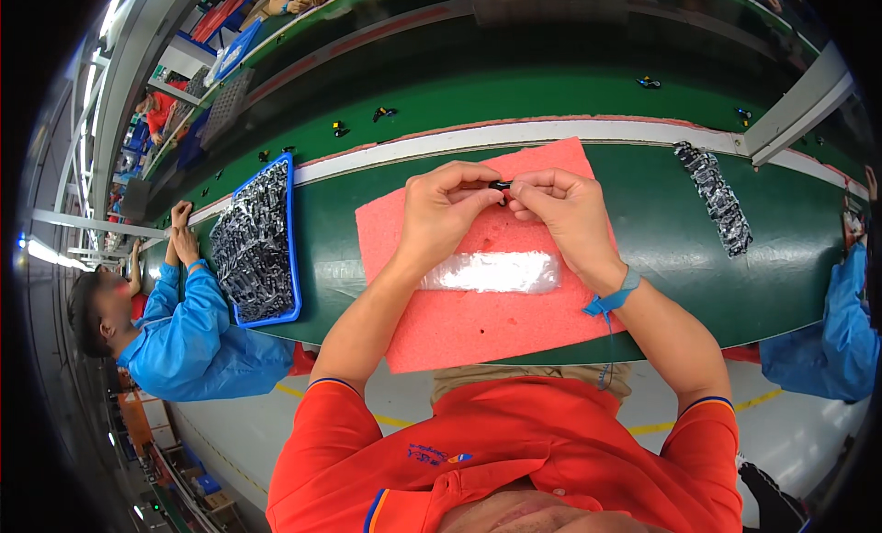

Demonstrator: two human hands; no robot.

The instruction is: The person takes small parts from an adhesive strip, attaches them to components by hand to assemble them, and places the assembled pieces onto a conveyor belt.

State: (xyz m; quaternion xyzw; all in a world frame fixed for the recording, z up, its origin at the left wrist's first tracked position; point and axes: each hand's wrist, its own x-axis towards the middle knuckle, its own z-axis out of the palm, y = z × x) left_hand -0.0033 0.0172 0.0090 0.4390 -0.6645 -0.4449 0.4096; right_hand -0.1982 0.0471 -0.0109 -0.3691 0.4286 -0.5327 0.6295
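Over a pink foam sheet, my left hand and my right hand meet fingertip to fingertip. Between them is a small black part, pinched from both sides; its exact kind is too small to make out. A blue strap with a cord circles my right wrist. Just below my hands a shiny clear plastic bag lies flat on the foam.
To the left, a blue tray is heaped with small black parts. A row of dark parts in shiny wrap lies at right. Beyond a white rail, a green belt carries scattered small parts. People in blue sit on both sides.
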